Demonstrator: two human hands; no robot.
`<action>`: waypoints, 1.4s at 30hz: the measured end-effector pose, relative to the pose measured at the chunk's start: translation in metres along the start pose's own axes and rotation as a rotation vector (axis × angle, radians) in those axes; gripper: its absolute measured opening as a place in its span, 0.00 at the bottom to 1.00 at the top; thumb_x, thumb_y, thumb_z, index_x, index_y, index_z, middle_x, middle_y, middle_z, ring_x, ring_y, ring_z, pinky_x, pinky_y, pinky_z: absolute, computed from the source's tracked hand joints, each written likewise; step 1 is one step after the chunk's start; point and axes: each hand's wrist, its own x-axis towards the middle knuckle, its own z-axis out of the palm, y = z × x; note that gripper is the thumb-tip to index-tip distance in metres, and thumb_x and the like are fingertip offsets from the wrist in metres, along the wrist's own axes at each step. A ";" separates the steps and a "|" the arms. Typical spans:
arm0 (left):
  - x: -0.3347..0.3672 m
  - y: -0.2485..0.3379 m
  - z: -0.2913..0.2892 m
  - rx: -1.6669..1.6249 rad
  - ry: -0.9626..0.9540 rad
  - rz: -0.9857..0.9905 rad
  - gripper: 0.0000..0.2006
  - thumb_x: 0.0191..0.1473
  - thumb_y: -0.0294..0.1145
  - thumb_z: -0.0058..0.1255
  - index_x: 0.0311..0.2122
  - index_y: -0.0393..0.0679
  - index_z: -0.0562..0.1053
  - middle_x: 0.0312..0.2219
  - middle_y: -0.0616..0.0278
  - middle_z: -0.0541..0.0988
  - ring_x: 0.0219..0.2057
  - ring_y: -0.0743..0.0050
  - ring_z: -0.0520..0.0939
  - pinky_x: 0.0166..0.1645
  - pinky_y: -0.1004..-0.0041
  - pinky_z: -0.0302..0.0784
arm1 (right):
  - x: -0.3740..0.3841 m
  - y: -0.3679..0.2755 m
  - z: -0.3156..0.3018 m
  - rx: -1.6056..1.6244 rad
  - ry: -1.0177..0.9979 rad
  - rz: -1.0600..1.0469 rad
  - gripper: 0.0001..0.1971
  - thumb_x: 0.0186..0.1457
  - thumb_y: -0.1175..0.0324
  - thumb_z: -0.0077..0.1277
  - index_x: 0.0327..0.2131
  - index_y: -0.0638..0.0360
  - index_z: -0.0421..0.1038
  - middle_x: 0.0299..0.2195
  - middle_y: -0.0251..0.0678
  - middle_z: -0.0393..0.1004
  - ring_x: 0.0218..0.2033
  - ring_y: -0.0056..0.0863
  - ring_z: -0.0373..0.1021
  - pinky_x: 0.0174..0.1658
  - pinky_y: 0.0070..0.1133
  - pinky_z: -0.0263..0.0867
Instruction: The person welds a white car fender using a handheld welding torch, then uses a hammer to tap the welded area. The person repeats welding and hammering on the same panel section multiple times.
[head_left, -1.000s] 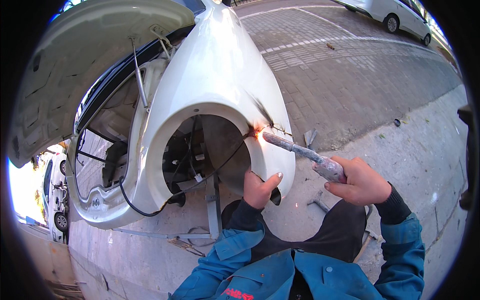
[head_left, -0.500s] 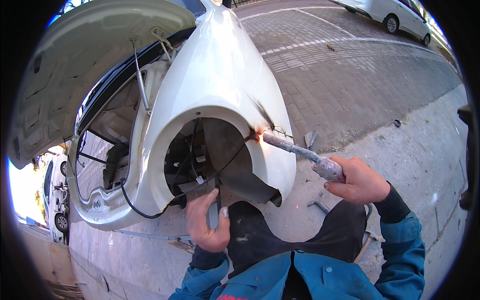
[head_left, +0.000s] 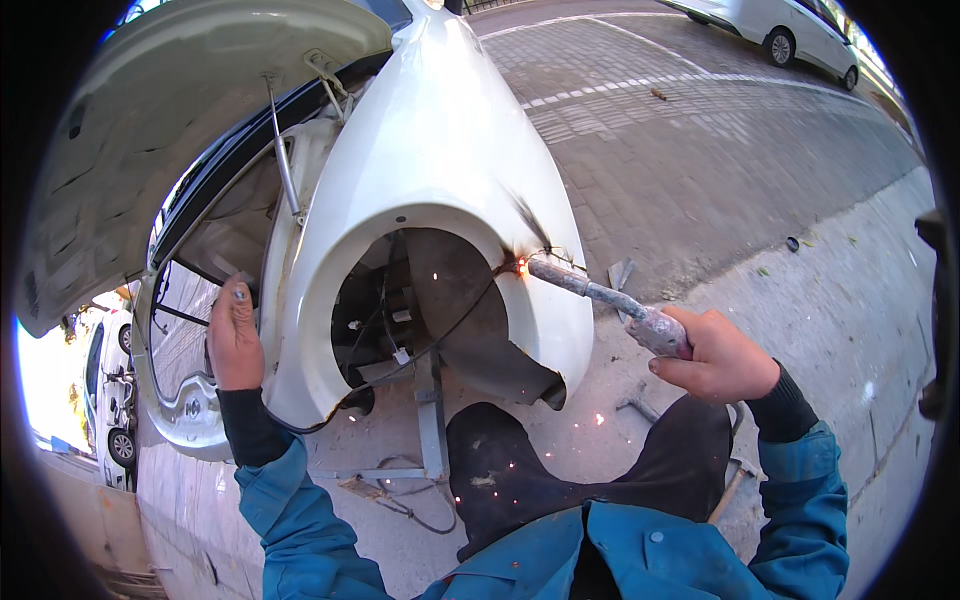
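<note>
In my right hand (head_left: 722, 358) is a welding torch (head_left: 655, 330), its nozzle touching or almost touching the rim of a white car body panel (head_left: 440, 150) beside the wheel arch. An orange glow and a scorched patch show at the tip. My left hand (head_left: 236, 342) is raised with its fingers stretched upward at the lidded opening in the body; it holds nothing I can see. Whether it touches the edge there cannot be told. A thin black cable (head_left: 455, 328) runs across the wheel opening.
Sparks fly over my dark trousers (head_left: 590, 470). A raised lid (head_left: 170, 130) with a gas strut (head_left: 283, 172) leans over the left side. A metal stand (head_left: 431, 420) is under the body. A hammer (head_left: 733, 490) lies beside my leg. A white car (head_left: 790, 35) is parked at the back right.
My left hand has moved left and up, from below the wheel arch to the lidded opening. Sparks now scatter around. The torch has hardly shifted, and its bright glow has shrunk.
</note>
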 end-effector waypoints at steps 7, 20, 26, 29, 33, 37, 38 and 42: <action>-0.009 -0.009 0.005 0.017 -0.220 0.064 0.42 0.73 0.71 0.35 0.63 0.35 0.73 0.46 0.34 0.84 0.50 0.30 0.85 0.56 0.54 0.78 | -0.006 0.006 0.001 0.072 -0.005 -0.015 0.17 0.61 0.71 0.63 0.52 0.63 0.76 0.34 0.44 0.83 0.33 0.35 0.80 0.41 0.31 0.76; -0.009 -0.050 0.009 0.034 -0.280 -0.134 0.21 0.73 0.34 0.48 0.62 0.29 0.72 0.49 0.39 0.85 0.51 0.51 0.86 0.59 0.60 0.78 | 0.003 0.031 0.021 0.485 -0.034 -0.044 0.17 0.58 0.73 0.65 0.51 0.62 0.77 0.32 0.36 0.80 0.30 0.26 0.77 0.37 0.26 0.72; -0.005 -0.049 0.016 0.040 -0.241 -0.124 0.20 0.70 0.30 0.52 0.61 0.29 0.72 0.48 0.43 0.85 0.47 0.64 0.87 0.55 0.67 0.81 | -0.011 -0.001 0.034 0.591 -0.031 0.115 0.17 0.62 0.72 0.62 0.54 0.59 0.74 0.30 0.30 0.76 0.28 0.20 0.71 0.35 0.23 0.70; 0.001 -0.053 0.025 -0.075 -0.188 -0.096 0.19 0.70 0.32 0.54 0.58 0.28 0.74 0.45 0.44 0.86 0.42 0.64 0.87 0.51 0.66 0.82 | -0.013 -0.009 0.048 0.650 0.018 0.113 0.16 0.68 0.69 0.58 0.57 0.56 0.72 0.29 0.25 0.71 0.26 0.14 0.67 0.32 0.19 0.67; 0.001 -0.048 0.024 0.021 -0.169 0.029 0.21 0.70 0.42 0.55 0.55 0.31 0.76 0.37 0.37 0.86 0.40 0.43 0.88 0.47 0.56 0.82 | -0.031 -0.022 0.071 0.626 0.045 0.158 0.15 0.76 0.63 0.48 0.60 0.57 0.68 0.25 0.24 0.68 0.20 0.13 0.66 0.26 0.17 0.66; -0.001 -0.033 0.026 0.109 -0.120 0.060 0.30 0.68 0.58 0.52 0.53 0.36 0.79 0.43 0.30 0.84 0.48 0.24 0.84 0.51 0.45 0.79 | -0.056 -0.050 0.097 0.705 0.157 0.186 0.17 0.79 0.57 0.43 0.57 0.60 0.68 0.24 0.24 0.66 0.18 0.13 0.64 0.22 0.18 0.65; 0.000 -0.030 0.026 0.099 -0.145 0.018 0.31 0.67 0.60 0.52 0.54 0.37 0.79 0.44 0.29 0.84 0.49 0.25 0.83 0.53 0.44 0.79 | -0.059 -0.059 0.105 0.788 0.182 0.179 0.17 0.79 0.57 0.44 0.56 0.60 0.69 0.24 0.24 0.65 0.18 0.13 0.64 0.21 0.18 0.63; 0.002 -0.025 0.029 0.136 -0.131 -0.020 0.32 0.65 0.61 0.52 0.57 0.39 0.78 0.45 0.31 0.84 0.50 0.26 0.84 0.55 0.44 0.79 | -0.054 -0.074 0.121 0.729 0.249 0.243 0.19 0.79 0.53 0.43 0.54 0.61 0.69 0.23 0.23 0.63 0.17 0.14 0.62 0.20 0.20 0.64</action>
